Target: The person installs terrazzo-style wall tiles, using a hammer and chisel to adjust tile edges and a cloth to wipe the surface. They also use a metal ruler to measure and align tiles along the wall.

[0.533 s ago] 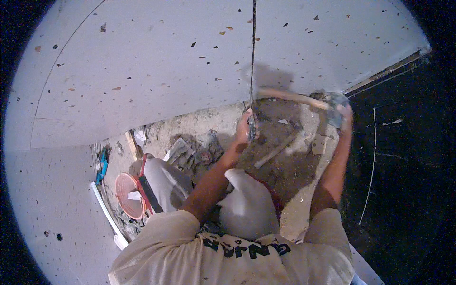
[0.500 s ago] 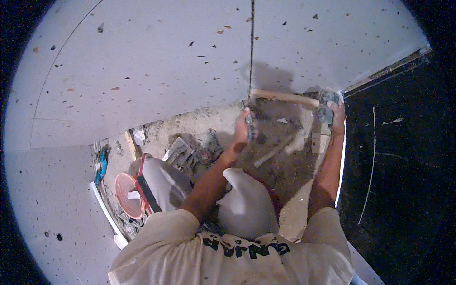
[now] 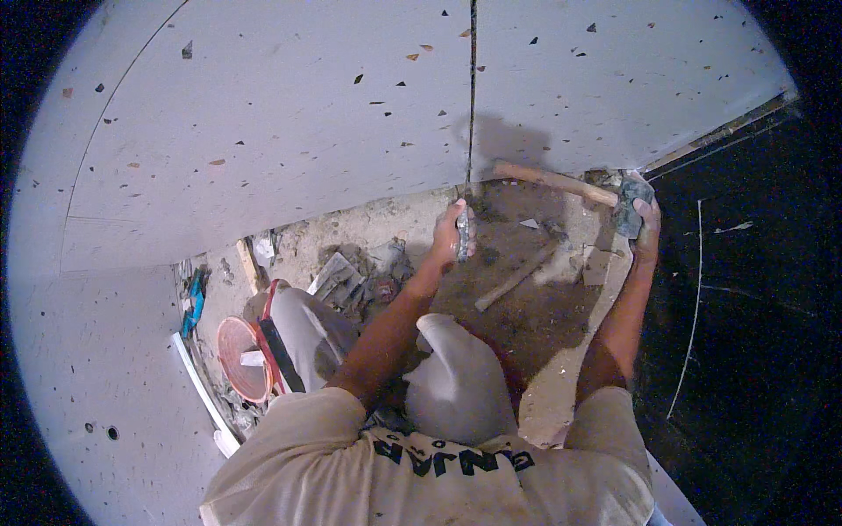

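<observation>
My right hand [image 3: 647,230] grips a hammer by its grey, blocky head [image 3: 630,207], close to the dark surface on the right. The hammer's wooden handle [image 3: 554,181] points left along the foot of the pale speckled wall [image 3: 289,114]. Closed around a small, rough grey piece, my left hand [image 3: 449,235] is low beside the wall's vertical seam [image 3: 473,96]; the piece's kind cannot be made out. Between my hands, a pale handle-like stick [image 3: 516,277] and a small white chip [image 3: 529,223] lie on the dirt floor [image 3: 491,254].
Left of my knees is an orange round container [image 3: 232,359] with a white piece inside. Beyond it lie a turquoise tool [image 3: 195,302], a wooden strip [image 3: 249,266] and rubble [image 3: 386,259]. A dark panel [image 3: 737,289] borders my right side; a white strip [image 3: 200,386] lies left.
My right hand and the hammer have shifted right and slightly nearer. The handle's end has moved away from the wall seam. My left hand stays nearly in place, closed on the grey piece.
</observation>
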The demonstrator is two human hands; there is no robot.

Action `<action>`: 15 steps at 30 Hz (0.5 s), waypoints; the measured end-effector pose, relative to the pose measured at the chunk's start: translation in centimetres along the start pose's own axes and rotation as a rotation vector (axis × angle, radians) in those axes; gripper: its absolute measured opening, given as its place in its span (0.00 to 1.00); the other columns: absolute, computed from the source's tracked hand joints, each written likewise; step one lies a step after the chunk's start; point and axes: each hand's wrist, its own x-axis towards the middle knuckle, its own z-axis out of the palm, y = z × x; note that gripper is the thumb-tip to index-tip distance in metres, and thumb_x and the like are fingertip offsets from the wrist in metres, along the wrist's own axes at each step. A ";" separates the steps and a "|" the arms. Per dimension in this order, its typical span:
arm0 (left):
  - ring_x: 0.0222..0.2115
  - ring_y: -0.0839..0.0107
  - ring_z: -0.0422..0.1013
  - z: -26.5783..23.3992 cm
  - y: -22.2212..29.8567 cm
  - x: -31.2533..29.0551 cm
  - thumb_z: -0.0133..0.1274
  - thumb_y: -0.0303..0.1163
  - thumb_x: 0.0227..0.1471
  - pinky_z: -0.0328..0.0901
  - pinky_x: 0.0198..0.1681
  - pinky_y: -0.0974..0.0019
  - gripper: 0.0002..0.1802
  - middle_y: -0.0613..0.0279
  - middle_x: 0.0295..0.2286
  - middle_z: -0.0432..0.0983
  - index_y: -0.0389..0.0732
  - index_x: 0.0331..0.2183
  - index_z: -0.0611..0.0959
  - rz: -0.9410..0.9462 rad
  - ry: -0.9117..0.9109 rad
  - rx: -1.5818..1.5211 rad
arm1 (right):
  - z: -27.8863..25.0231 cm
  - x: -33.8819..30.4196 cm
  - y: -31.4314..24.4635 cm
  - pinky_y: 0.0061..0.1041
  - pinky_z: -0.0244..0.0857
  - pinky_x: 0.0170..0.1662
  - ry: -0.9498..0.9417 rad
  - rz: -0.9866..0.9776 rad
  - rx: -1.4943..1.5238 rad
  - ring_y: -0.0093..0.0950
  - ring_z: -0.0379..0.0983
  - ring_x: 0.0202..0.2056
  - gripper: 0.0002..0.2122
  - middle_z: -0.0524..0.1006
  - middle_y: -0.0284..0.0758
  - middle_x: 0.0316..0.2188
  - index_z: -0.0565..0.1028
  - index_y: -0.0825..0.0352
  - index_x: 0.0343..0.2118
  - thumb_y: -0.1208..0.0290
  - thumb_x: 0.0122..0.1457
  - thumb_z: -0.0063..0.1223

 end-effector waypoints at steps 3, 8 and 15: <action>0.06 0.72 0.61 0.0 -1.0 1.0 0.45 0.54 0.55 0.57 0.08 0.67 0.21 0.67 0.12 0.65 0.46 0.25 0.73 0.020 -0.055 -0.066 | 2.2 1.1 2.3 0.25 0.64 0.49 0.057 -0.046 -0.177 0.27 0.70 0.44 0.33 0.73 0.36 0.44 0.67 0.71 0.53 0.59 0.43 0.58; 0.07 0.72 0.60 -1.0 -0.6 0.2 0.46 0.55 0.55 0.57 0.08 0.68 0.21 0.68 0.12 0.65 0.47 0.26 0.73 0.062 -0.008 -0.006 | 0.8 1.6 1.3 0.25 0.66 0.46 0.044 -0.079 -0.113 0.29 0.72 0.41 0.32 0.74 0.35 0.43 0.67 0.70 0.52 0.58 0.44 0.58; 0.09 0.70 0.63 0.0 -0.8 1.3 0.48 0.60 0.51 0.61 0.13 0.65 0.26 0.66 0.12 0.64 0.45 0.28 0.74 0.097 0.016 0.166 | -3.7 -0.3 7.6 0.27 0.68 0.41 0.110 0.019 0.017 0.29 0.73 0.37 0.27 0.74 0.35 0.41 0.68 0.68 0.51 0.60 0.48 0.54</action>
